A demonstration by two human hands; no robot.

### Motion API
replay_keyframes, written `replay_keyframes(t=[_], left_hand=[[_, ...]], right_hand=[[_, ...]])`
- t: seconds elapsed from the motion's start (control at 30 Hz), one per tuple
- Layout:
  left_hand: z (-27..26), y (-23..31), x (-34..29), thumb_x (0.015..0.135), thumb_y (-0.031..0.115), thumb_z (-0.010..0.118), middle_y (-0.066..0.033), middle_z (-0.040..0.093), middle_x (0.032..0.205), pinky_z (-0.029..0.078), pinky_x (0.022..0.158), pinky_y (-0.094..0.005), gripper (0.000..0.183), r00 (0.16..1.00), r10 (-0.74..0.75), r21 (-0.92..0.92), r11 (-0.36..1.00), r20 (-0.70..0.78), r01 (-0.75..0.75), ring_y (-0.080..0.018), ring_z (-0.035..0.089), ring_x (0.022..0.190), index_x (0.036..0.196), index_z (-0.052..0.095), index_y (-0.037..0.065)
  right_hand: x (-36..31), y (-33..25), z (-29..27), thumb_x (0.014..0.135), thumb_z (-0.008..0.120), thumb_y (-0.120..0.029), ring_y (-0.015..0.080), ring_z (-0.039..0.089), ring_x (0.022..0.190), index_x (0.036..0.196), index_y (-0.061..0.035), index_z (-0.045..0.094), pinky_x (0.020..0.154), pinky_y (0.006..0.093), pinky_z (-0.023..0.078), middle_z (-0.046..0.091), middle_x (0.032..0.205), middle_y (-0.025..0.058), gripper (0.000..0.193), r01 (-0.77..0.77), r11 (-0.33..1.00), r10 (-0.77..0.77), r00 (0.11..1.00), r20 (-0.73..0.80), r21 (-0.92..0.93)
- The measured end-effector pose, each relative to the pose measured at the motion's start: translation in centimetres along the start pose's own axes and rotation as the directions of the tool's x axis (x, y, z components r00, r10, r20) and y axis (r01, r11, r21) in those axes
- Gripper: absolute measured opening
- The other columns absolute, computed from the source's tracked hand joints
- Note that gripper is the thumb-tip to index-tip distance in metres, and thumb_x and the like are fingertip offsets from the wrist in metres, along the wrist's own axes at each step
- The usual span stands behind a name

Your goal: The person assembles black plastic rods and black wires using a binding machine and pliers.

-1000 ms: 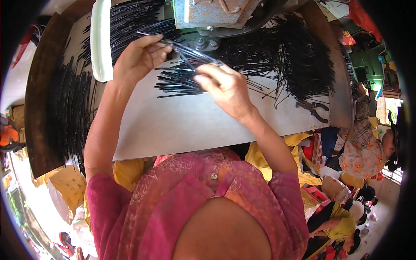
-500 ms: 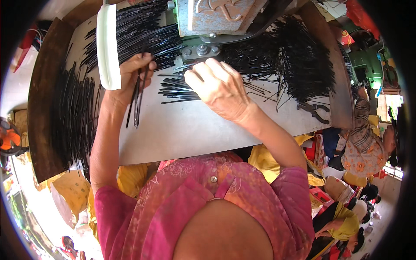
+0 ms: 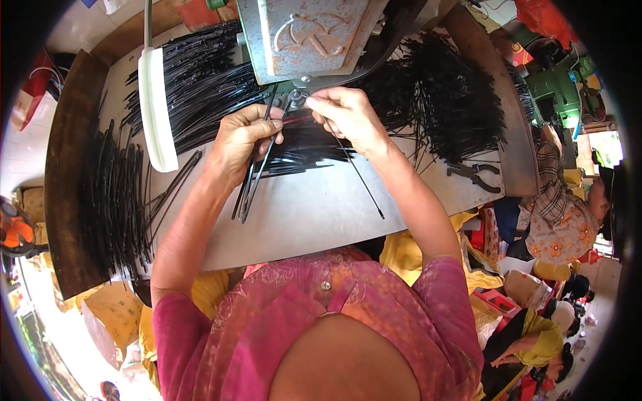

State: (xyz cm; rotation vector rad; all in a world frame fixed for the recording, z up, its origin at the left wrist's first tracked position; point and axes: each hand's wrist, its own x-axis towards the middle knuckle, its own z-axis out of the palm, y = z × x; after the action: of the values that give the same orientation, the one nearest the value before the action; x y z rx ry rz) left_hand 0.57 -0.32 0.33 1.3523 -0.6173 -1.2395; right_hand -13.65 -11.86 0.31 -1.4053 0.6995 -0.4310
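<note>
My left hand (image 3: pixel 241 142) is closed around a few thin black umbrella ribs (image 3: pixel 248 190), whose lower ends hang over the bare metal tabletop (image 3: pixel 287 217). Close beside it, my right hand (image 3: pixel 352 123) pinches another black umbrella rib (image 3: pixel 362 179) that slants down to the right. Both sets of fingertips are at the small metal fitting (image 3: pixel 298 99) under the press machine's head (image 3: pixel 311 40). Whether the rib ends touch that fitting is hard to make out. Behind and below my hands lies a loose row of black ribs (image 3: pixel 301 159).
Large heaps of black ribs lie at the back left (image 3: pixel 194 87), left side (image 3: pixel 114 194) and right (image 3: pixel 461 93). A white lamp (image 3: pixel 158 113) hangs at left. Pliers (image 3: pixel 475 175) rest near the right edge. Raised brown borders (image 3: pixel 70 174) flank the table. Other people sit at right.
My left hand has moved right to the machine's fitting with its ribs. My right hand has shifted right and now pinches a rib. A few loose ribs show on the table at left.
</note>
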Motion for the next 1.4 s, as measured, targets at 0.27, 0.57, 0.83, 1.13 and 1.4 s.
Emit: replay_keyframes(t=[0.27, 0.57, 0.83, 1.13, 1.4], left_hand=[[0.4, 0.4, -0.3, 0.075, 0.008, 0.057, -0.0031, 0.054, 0.060, 0.026, 0.037, -0.0159, 0.015, 1.000, 0.001, 0.006, 1.000, -0.010, -0.001, -0.0038, 0.037, 0.042, 0.089, 0.056, 0.003], [0.5, 0.5, -0.3, 0.074, 0.006, 0.057, -0.0025, 0.055, 0.059, 0.026, 0.037, -0.0153, 0.015, 0.999, 0.018, 0.038, 0.999, -0.035, -0.017, -0.0032, 0.037, 0.040, 0.088, 0.057, 0.003], [0.7, 0.4, -0.2, 0.073, 0.005, 0.057, -0.0026, 0.055, 0.058, 0.026, 0.035, -0.0152, 0.016, 0.998, 0.034, 0.068, 0.997, -0.056, -0.030, -0.0029, 0.037, 0.039, 0.089, 0.057, 0.003], [0.7, 0.2, -0.1, 0.074, 0.006, 0.057, -0.0024, 0.054, 0.057, 0.026, 0.035, -0.0158, 0.010, 0.997, 0.037, 0.095, 0.995, -0.068, -0.030, -0.0030, 0.037, 0.039, 0.083, 0.057, 0.003], [0.2, 0.5, -0.6, 0.075, 0.011, 0.059, -0.0029, 0.053, 0.055, 0.025, 0.034, -0.0176, 0.013, 1.000, -0.002, 0.110, 0.994, -0.004, 0.002, -0.0043, 0.037, 0.038, 0.066, 0.052, 0.005]], right_hand=[[0.3, -0.3, -0.1, 0.080, 0.055, -0.017, 0.0013, 0.035, 0.043, 0.081, 0.0056, 0.056, 0.036, 0.0151, 0.025, 0.047, 0.058, -0.0007, 0.022, 0.036, 0.998, -0.038, 0.999, 0.029, 0.056], [0.5, -0.1, 0.2, 0.080, 0.055, -0.017, 0.0006, 0.035, 0.042, 0.080, 0.0055, 0.056, 0.035, 0.0146, 0.024, 0.047, 0.057, -0.0012, 0.023, 0.074, 0.996, -0.075, 0.997, 0.023, 0.044], [0.7, 0.2, 0.3, 0.080, 0.055, -0.017, 0.0003, 0.035, 0.043, 0.080, 0.0041, 0.057, 0.036, 0.0142, 0.025, 0.047, 0.057, -0.0018, 0.021, 0.088, 0.996, -0.088, 0.996, 0.006, 0.016], [0.3, -0.2, 0.7, 0.080, 0.054, -0.016, 0.0008, 0.034, 0.041, 0.080, 0.0035, 0.055, 0.035, 0.0147, 0.024, 0.047, 0.057, -0.0012, 0.019, -0.038, 0.991, 0.039, 0.999, -0.005, 0.129], [-0.8, 0.4, 0.5, 0.081, 0.053, -0.013, 0.0027, 0.037, 0.042, 0.079, 0.0028, 0.052, 0.035, 0.0157, 0.026, 0.048, 0.062, 0.0029, 0.016, -0.072, 0.959, 0.049, 0.995, 0.089, 0.274]])
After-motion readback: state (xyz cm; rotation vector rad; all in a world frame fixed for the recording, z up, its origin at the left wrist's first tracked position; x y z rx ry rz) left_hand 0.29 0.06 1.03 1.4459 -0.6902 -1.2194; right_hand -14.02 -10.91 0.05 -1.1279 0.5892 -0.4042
